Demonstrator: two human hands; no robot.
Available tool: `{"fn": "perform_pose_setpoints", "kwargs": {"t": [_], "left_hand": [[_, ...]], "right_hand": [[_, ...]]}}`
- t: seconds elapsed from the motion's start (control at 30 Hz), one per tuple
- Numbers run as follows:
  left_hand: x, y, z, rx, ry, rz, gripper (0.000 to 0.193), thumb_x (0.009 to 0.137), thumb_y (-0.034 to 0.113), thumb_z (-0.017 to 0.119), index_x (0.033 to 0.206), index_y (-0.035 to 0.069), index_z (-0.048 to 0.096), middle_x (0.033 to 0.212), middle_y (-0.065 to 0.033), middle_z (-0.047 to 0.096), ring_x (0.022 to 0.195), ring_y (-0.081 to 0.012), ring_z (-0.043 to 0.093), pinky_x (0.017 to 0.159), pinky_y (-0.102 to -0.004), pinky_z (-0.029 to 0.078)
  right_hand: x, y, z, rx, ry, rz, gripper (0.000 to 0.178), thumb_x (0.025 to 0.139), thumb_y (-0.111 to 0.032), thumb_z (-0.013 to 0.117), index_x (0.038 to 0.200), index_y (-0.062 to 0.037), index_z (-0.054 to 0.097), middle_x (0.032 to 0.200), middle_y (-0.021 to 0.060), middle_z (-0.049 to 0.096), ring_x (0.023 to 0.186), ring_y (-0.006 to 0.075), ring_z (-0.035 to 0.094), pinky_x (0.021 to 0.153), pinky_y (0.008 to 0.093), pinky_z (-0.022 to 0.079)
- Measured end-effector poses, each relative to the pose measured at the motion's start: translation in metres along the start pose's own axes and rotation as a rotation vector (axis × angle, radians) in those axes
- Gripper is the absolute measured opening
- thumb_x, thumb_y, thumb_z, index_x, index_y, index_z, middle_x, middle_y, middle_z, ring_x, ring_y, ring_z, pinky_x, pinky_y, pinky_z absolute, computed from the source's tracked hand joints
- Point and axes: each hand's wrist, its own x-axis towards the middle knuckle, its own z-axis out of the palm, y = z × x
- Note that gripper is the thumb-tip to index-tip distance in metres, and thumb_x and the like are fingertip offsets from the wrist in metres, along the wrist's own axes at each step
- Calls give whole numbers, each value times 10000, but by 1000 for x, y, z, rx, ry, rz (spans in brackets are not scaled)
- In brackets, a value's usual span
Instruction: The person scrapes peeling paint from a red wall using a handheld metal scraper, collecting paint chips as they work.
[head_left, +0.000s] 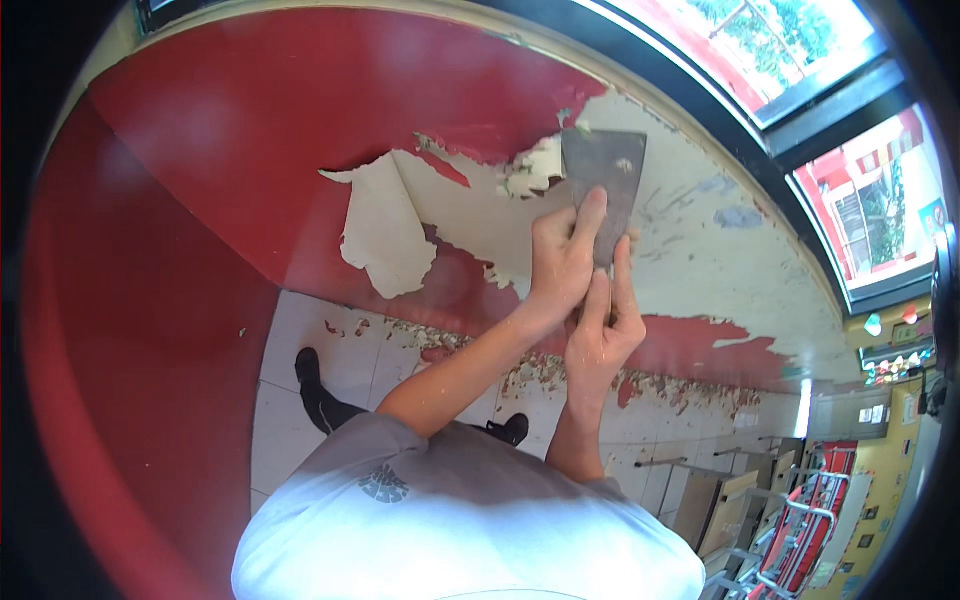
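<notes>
Both my hands grip one wide grey metal scraper (612, 165), its broad edge up against the wall. My left hand (565, 255) is wrapped around its lower left side, thumb lying along the blade. On the right and lower down, my right hand (605, 330) closes on the narrow end, which the fingers partly hide. Beside the blade's left corner, pale paint flakes (535, 168) curl off the wall. Red paint (330, 90) covers the wall on the left, while the bared patch (700, 235) on the right is grey-white. A large loose paint sheet (385, 225) hangs peeled over, pale side out.
Framed windows (860, 200) run along the upper right above the wall. Paint chips (530, 385) litter the tiled floor (290, 430) along the wall's foot, near my black shoes (512, 428). Desks (715, 510) and red chairs with metal frames (805, 530) stand at the lower right.
</notes>
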Motion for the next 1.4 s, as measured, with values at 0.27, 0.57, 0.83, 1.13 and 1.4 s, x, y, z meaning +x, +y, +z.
{"fn": "perform_pose_setpoints", "kwargs": {"t": [0.27,0.57,0.83,1.13,1.4], "left_hand": [[1,7,10,-44,52,50,472,1008,426,471,865,0,617,725,-94,651,596,-164,641,516,-270,520],[5,29,19,-35,78,75,495,1010,422,464,863,-30,605,729,-123,656,569,-169,632,516,-290,527],[8,35,17,-5,51,58,498,1012,436,450,890,-19,609,748,-117,659,563,-159,619,515,-283,512],[4,23,24,-104,-36,101,489,1021,444,412,980,-9,591,794,-109,651,596,-182,645,541,-309,547],[11,17,23,-163,25,127,483,1017,453,420,983,7,601,810,-94,659,606,-170,644,549,-288,544]], "right_hand": [[10,-2,-8,28,-89,-50,393,968,-27,517,1361,-18,520,705,-60,494,610,16,363,531,171,316],[19,-12,-4,-20,-79,-131,389,944,-26,545,1332,0,541,673,17,522,604,42,390,545,221,368],[24,-20,1,30,-47,-114,392,930,-22,559,1321,9,550,647,84,551,605,61,433,555,249,414],[27,-30,-7,41,-70,-101,374,959,-26,532,1332,0,545,750,-28,546,619,24,373,533,192,337],[42,-29,-12,-119,-156,-206,388,928,-20,540,1314,13,553,839,199,698,765,82,579,734,271,494]]}}
